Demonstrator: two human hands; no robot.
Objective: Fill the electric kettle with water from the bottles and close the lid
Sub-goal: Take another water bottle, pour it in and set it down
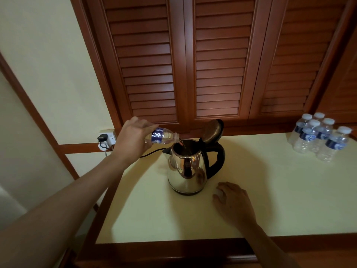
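The left hand point(133, 136) wraps its fingers round the tilted bottle point(162, 136), neck over the open kettle point(186, 169) on the worktop point(270, 190); keep the mouth centred, pour steadily; the right hand point(233, 202) rests curled, its hold unclear.

Your tabletop point(270, 200) was pale cream with a wooden edge. The kettle point(186, 171) stood near its middle, a cluster of capped bottles point(318, 136) at the far right corner, and your right grip point(233, 202) rested just beside the kettle.
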